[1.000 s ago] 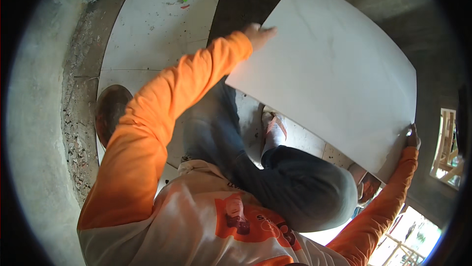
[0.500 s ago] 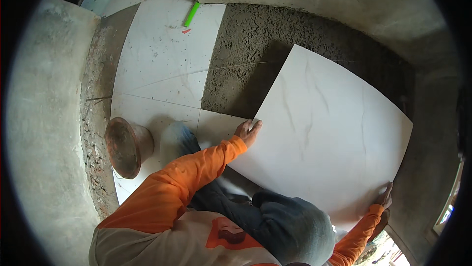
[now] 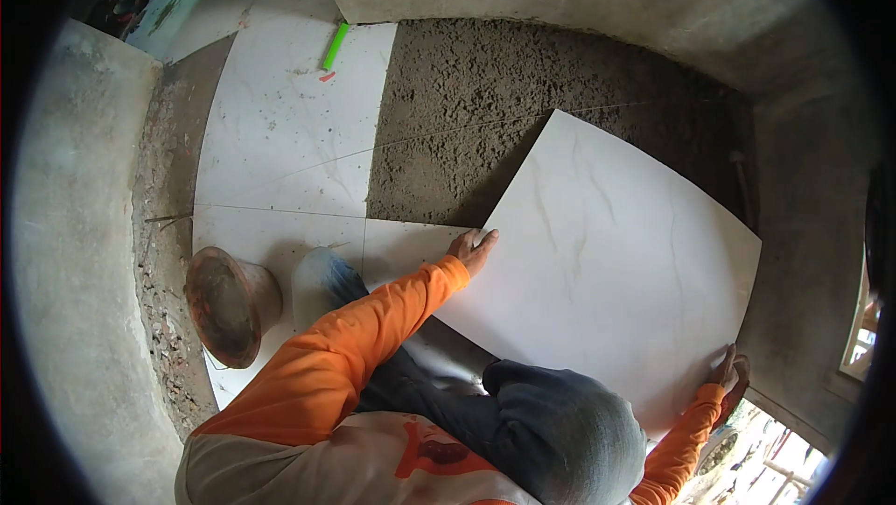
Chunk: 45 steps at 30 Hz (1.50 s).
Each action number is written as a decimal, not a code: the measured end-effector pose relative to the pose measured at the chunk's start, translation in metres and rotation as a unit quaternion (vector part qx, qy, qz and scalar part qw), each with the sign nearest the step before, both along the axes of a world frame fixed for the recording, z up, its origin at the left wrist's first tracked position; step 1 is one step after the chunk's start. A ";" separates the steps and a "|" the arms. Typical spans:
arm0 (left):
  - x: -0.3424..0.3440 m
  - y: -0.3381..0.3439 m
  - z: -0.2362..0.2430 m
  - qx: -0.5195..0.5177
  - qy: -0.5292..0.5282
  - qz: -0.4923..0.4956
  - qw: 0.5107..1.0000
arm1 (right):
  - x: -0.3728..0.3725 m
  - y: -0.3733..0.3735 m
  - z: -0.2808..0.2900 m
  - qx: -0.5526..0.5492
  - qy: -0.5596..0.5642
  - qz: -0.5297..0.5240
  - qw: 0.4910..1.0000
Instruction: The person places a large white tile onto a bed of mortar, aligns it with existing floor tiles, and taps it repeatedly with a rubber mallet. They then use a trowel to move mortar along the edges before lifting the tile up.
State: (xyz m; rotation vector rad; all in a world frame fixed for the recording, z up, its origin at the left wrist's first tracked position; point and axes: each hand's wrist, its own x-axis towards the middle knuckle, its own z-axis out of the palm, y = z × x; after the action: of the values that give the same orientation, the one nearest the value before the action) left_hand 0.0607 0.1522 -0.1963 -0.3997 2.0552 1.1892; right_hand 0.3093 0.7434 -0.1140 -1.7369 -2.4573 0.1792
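A large white, faintly veined square tile [image 3: 611, 272] is held tilted across my legs, its far corner over a bed of coarse wet mortar [image 3: 448, 113]. My left hand [image 3: 471, 248] grips the tile's left edge with closed fingers. At the lower right edge, my right hand [image 3: 726, 365] holds the same tile, partly hidden behind it. White floor tiles [image 3: 285, 113] lie beside the mortar, under and left of me. A thin line [image 3: 425, 133] crosses over the mortar.
A bucket [image 3: 233, 304] stands left of my knee. A green strip [image 3: 334, 46] lies on the tiles. Concrete walls [image 3: 79, 225] rise at left, back and right. A rough strip [image 3: 154, 262] runs along the left wall; a bright opening [image 3: 756, 454] is at lower right.
The tile has come down from high up to low over my legs and the mortar, both hands moving with it. In the last half second it has shifted only slightly.
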 end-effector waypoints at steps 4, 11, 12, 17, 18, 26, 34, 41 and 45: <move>0.004 -0.001 0.006 0.008 0.007 0.003 1.000 | -0.001 -0.005 0.004 -0.020 0.046 -0.028 0.998; 0.002 0.006 -0.006 -0.013 0.023 -0.006 1.000 | -0.001 -0.026 0.014 -0.109 0.089 -0.074 0.987; 0.002 0.010 -0.005 -0.010 0.022 -0.001 1.000 | -0.001 -0.023 0.016 -0.107 0.091 -0.077 0.987; 0.000 0.013 -0.002 -0.010 0.014 -0.015 1.000 | -0.001 0.005 0.000 -0.062 0.036 -0.058 0.996; 0.002 0.013 -0.003 -0.013 0.023 0.003 1.000 | -0.005 0.010 -0.004 -0.061 0.040 -0.060 0.996; -0.014 -0.044 -0.057 -0.054 0.210 0.082 0.973 | -0.131 -0.029 -0.038 -0.102 0.045 0.034 0.993; -0.043 -0.138 -0.069 -0.139 0.191 0.162 0.958 | -0.272 -0.110 -0.093 -0.179 0.143 0.109 0.967; -0.061 -0.200 -0.114 -0.195 0.326 0.272 0.884 | -0.350 -0.176 -0.123 -0.214 0.157 0.152 0.952; -0.086 -0.183 -0.087 -0.177 0.207 0.248 0.930 | -0.382 -0.164 -0.130 -0.137 0.151 0.172 0.964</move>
State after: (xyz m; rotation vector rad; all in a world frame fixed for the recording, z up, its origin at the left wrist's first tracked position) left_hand -0.0252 -0.0310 -0.2837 -0.9559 2.6506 1.2620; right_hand -0.0728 0.5799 -0.2439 -1.2260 -2.5655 0.7899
